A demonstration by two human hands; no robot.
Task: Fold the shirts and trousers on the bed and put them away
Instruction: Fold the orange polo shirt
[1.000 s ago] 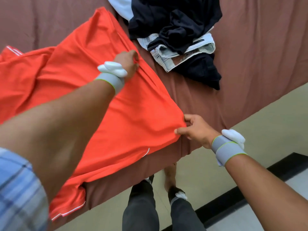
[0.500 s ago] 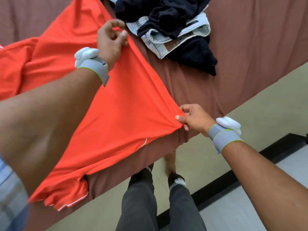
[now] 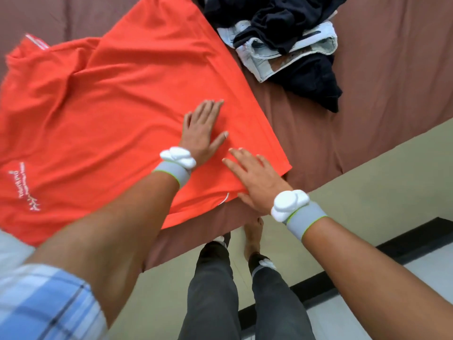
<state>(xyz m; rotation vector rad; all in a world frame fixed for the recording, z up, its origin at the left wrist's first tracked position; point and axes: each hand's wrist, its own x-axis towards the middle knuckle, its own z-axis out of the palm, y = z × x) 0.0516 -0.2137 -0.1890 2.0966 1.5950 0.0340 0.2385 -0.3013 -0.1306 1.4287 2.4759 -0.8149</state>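
Both hands lay flat and open on the orange shirt (image 3: pixel 117 114), left hand (image 3: pixel 203 133) ahead of right hand (image 3: pixel 257 177) near its corner, the cloth stretching away leftward.

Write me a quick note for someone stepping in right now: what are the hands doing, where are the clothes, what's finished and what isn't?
Left hand: flat, fingers straight, pressing the orange shirt.
Right hand: flat on the shirt's near corner at the bed edge.
Shirt lies spread on the bed, one side folded over.
Unfolded pile, dark garments and light jeans, sits behind it.
Done: nothing put away.
Left: finish the shirt, fold the pile, store all.
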